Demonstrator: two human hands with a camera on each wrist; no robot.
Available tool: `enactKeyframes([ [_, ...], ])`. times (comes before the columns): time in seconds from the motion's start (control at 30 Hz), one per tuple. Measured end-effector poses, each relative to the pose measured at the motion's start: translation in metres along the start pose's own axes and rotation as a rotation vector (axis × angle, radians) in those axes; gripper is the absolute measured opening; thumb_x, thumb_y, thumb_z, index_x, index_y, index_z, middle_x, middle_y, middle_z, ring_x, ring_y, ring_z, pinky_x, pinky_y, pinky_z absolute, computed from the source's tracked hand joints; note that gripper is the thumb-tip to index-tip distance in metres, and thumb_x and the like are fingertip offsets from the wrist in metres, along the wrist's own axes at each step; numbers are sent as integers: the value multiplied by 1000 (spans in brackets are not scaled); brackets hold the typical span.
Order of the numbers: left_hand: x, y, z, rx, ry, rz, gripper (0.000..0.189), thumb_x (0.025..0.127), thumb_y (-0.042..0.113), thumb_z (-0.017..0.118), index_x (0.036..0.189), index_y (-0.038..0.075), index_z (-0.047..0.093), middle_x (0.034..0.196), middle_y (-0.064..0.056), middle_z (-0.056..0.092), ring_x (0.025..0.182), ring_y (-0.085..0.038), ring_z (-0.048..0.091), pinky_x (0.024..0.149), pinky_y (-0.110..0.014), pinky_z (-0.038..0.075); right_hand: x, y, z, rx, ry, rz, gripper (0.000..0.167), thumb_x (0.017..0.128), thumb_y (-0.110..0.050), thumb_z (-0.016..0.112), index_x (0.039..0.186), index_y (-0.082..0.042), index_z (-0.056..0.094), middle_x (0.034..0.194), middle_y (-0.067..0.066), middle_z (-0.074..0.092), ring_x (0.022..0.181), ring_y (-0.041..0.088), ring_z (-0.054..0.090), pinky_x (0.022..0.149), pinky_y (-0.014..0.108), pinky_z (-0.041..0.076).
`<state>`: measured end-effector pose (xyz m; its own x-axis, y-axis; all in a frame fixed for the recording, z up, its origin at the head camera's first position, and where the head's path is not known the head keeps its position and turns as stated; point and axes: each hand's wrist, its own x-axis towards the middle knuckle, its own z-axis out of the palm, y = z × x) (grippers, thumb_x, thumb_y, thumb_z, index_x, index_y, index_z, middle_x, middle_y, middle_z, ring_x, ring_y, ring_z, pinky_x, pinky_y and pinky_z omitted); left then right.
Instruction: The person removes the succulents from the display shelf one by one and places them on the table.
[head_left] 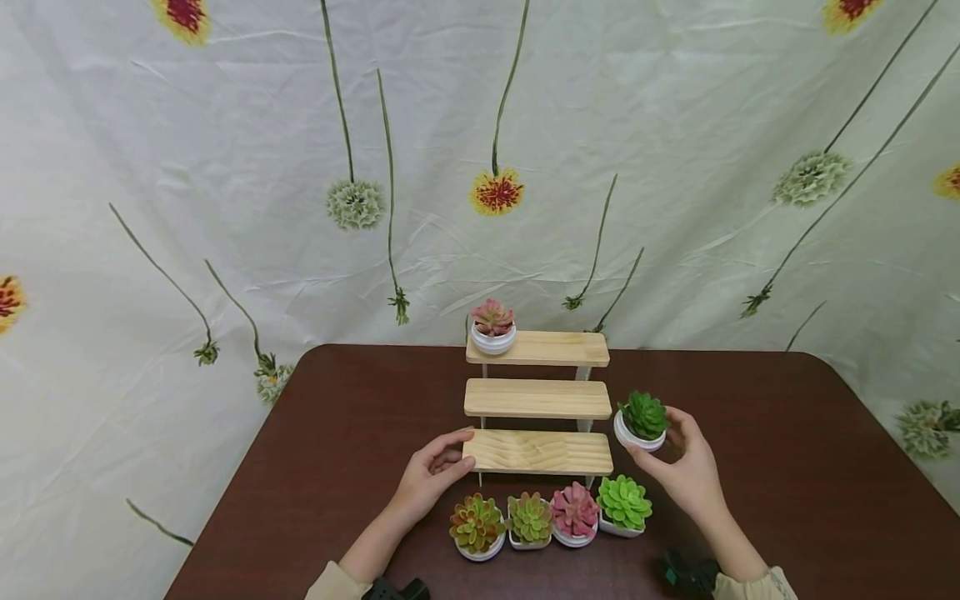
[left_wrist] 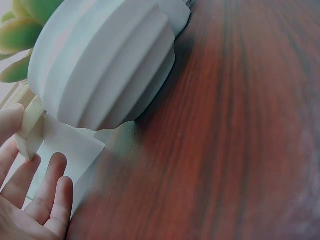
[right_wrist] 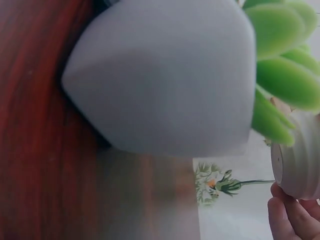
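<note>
A three-tier stepped shelf (head_left: 540,452) with pale wooden boards stands at the back middle of the table. My left hand (head_left: 423,479) grips the left end of its lowest board; in the left wrist view, thumb and fingers pinch the board's end (left_wrist: 32,122), the other fingers loose. Held in my right hand (head_left: 693,475), just right of the middle board, is a dark green succulent (head_left: 643,414) in a round white pot. The right wrist view shows fingers around that ribbed pot (right_wrist: 297,160), raised off the table. A pink succulent (head_left: 492,325) sits at the top board's left end.
In front of the shelf stands a row of potted succulents: an orange-green one (head_left: 477,525), a yellow-green one (head_left: 530,521), a deep pink one (head_left: 575,510) and a bright green one (head_left: 624,504). Behind the dark brown table (head_left: 360,400) hangs a flowered white cloth (head_left: 450,108).
</note>
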<state>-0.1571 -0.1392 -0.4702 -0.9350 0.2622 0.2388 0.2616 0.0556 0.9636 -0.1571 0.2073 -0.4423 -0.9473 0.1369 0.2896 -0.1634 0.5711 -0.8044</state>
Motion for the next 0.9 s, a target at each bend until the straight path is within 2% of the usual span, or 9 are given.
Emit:
enactKeyframes([
  [0.07, 0, 1, 0, -2, 1, -8, 39, 89, 0, 61, 125, -11, 52, 135, -28, 45, 92, -18, 61, 78, -23, 50, -1, 2, 0, -1, 0, 10, 64, 75, -12, 79, 127, 3, 45, 119, 17, 57, 106, 29, 58, 84, 25, 47],
  [0.1, 0, 1, 0, -3, 0, -8, 39, 89, -1, 61, 125, -11, 52, 135, -28, 45, 92, -18, 61, 78, -23, 50, -2, 3, -1, -6, -2, 18, 64, 75, -13, 79, 127, 3, 44, 119, 17, 57, 106, 27, 57, 84, 22, 46],
  [0.23, 0, 1, -1, -2, 1, -20, 40, 89, 1, 62, 126, -9, 52, 135, -25, 46, 92, -18, 61, 78, -24, 50, -5, 8, -1, -4, -5, 33, 67, 75, -14, 80, 129, 1, 44, 121, 16, 55, 103, 11, 56, 82, 16, 44],
  [0.33, 0, 0, -1, 1, 2, -24, 39, 89, 1, 62, 126, -9, 52, 135, -24, 47, 92, -18, 61, 78, -24, 50, -8, 11, -1, -8, -5, 33, 68, 75, -14, 80, 131, -1, 45, 121, 14, 55, 100, 2, 54, 81, 19, 46],
  [0.4, 0, 0, -1, 2, 1, -20, 39, 89, 1, 62, 126, -9, 52, 135, -25, 47, 93, -19, 61, 78, -24, 50, -9, 13, -1, -14, -2, 28, 67, 74, -15, 80, 130, -1, 47, 120, 14, 56, 99, 4, 54, 81, 25, 48],
  [0.5, 0, 1, -1, 3, -1, -8, 39, 89, 0, 61, 126, -10, 52, 135, -25, 46, 93, -19, 61, 78, -24, 50, -10, 15, -1, -32, -1, 32, 64, 75, -17, 81, 129, -1, 49, 118, 12, 56, 100, 13, 55, 81, 27, 48],
  [0.7, 0, 1, -1, -1, -4, 10, 39, 89, -1, 61, 126, -11, 51, 135, -27, 46, 93, -19, 61, 78, -23, 50, -11, 20, 1, -19, -13, 38, 64, 75, -16, 80, 128, 0, 49, 119, 14, 56, 105, 30, 57, 79, 17, 43],
  [0.8, 0, 0, -1, 0, -4, 6, 39, 89, -1, 61, 126, -11, 51, 134, -27, 46, 94, -19, 61, 78, -23, 50, -11, 23, 2, -14, -16, 46, 63, 74, -16, 80, 127, 0, 50, 119, 15, 57, 104, 26, 58, 78, 13, 41],
  [0.9, 0, 0, -1, -1, -5, -5, 39, 89, 0, 61, 126, -10, 52, 135, -27, 45, 94, -20, 61, 79, -24, 50, -12, 26, 2, -1, -20, 56, 63, 73, -15, 81, 127, -1, 51, 118, 15, 58, 99, 8, 56, 77, 10, 41],
])
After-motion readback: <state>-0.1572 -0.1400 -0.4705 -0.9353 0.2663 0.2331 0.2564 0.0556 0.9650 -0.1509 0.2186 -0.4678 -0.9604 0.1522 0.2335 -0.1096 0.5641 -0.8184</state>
